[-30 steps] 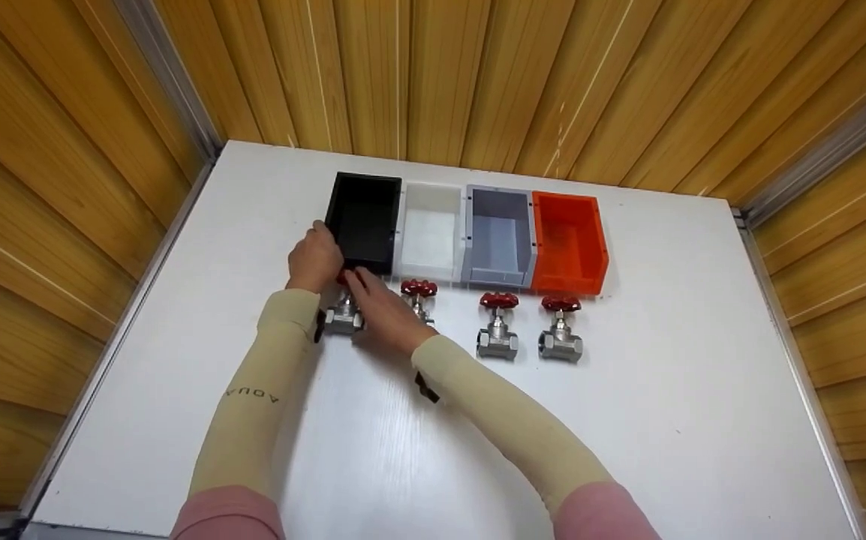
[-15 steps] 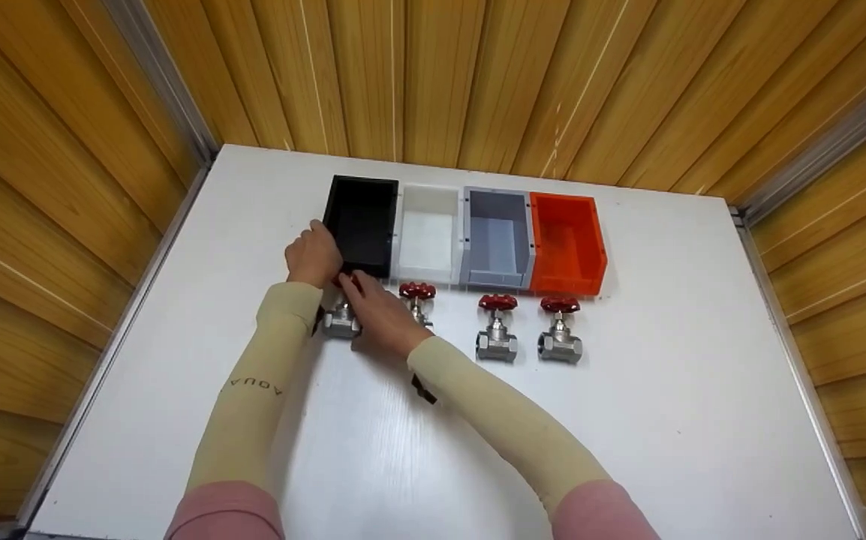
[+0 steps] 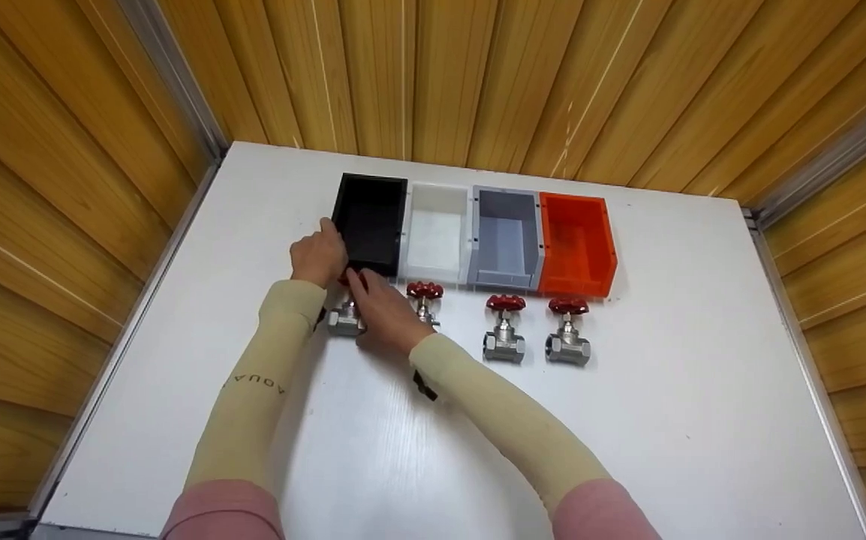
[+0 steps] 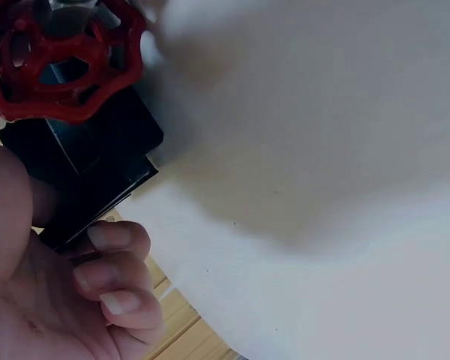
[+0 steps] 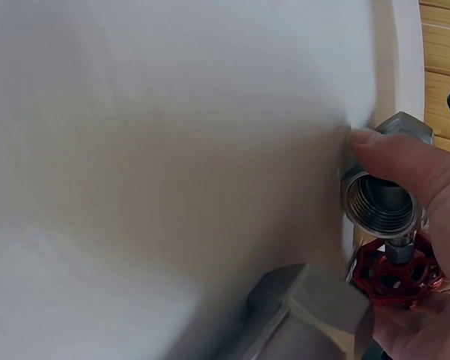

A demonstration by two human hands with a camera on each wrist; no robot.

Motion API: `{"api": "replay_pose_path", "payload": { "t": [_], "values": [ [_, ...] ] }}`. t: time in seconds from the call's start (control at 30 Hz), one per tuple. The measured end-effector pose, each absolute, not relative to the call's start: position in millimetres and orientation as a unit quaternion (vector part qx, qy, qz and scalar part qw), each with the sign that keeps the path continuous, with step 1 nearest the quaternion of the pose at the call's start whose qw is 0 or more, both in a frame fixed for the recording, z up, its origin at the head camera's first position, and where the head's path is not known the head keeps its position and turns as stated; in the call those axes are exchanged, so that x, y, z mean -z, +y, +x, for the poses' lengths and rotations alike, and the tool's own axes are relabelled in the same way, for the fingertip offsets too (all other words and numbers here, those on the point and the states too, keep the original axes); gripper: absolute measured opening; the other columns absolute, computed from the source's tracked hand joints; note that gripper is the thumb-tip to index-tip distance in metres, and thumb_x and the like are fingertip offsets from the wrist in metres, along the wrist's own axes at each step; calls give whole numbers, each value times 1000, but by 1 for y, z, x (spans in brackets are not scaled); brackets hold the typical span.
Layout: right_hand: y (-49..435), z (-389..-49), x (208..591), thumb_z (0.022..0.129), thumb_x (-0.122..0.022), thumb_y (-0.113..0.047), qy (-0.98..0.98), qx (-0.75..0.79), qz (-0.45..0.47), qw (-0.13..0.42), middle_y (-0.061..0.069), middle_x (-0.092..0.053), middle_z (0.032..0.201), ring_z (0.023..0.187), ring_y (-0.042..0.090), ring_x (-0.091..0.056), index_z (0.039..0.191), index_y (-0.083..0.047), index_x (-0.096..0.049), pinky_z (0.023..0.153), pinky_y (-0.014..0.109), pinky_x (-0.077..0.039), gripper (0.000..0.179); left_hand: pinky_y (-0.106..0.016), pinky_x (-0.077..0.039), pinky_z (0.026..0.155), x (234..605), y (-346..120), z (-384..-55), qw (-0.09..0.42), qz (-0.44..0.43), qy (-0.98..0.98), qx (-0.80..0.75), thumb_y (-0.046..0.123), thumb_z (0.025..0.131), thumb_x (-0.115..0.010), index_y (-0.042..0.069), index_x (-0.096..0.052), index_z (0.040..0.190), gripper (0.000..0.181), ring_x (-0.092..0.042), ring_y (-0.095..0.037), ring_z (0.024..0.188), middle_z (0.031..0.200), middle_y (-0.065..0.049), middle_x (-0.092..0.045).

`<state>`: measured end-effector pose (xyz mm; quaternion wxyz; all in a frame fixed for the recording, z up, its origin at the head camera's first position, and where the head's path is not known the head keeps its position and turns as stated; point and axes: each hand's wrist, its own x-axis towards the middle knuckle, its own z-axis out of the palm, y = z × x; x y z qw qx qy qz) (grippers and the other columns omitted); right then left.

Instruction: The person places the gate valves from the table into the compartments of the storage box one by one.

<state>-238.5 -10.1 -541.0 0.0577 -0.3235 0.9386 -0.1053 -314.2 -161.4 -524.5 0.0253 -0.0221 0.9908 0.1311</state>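
At the near left corner of the black storage bin (image 3: 373,217), my left hand (image 3: 318,256) grips the bin's wall with curled fingers (image 4: 120,277). My right hand (image 3: 388,311) holds the leftmost valve (image 3: 344,321), a metal one with a red handwheel. In the right wrist view, the thumb (image 5: 394,154) lies across its threaded body (image 5: 382,206) and the other fingers are partly hidden beside the wheel. The red handwheel (image 4: 67,60) stands close against the bin in the left wrist view. Just right of the right hand is a second valve (image 3: 424,291), partly covered by it.
A translucent white bin (image 3: 435,232), a grey bin (image 3: 506,277) and an orange bin (image 3: 579,285) continue the row. Two more valves, one under the grey bin (image 3: 504,345) and another farther right (image 3: 569,347), stand on the white table (image 3: 673,375). Wood-panelled walls (image 3: 440,82) surround it.
The head view shifts slightly. Both hands stay at the leftmost valve and the black bin, with no clear movement of either.
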Motion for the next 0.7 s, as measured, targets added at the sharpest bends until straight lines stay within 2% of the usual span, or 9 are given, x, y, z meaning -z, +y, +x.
{"api": "replay_pose_path", "payload": {
  "t": [0.33,0.7],
  "values": [
    [-15,-237,543,71,-81,-18,948,75,-307,36,22,-34,150,137,35,-41,151,-3,-23,111,40,-37,100,-49,-53,73,524,-158,-317,54,-22,991,-118,24,106,-26,-3,-41,119,33,-67,-38,82,92,-23,-68],
    [-14,-239,543,66,-85,-18,943,103,-314,38,20,-37,147,134,35,-44,149,-4,-26,110,40,-39,103,-51,-53,74,522,-160,-316,43,-22,992,-114,23,106,-29,-2,-41,115,30,-68,-41,84,95,-25,-68]
  ]
}}
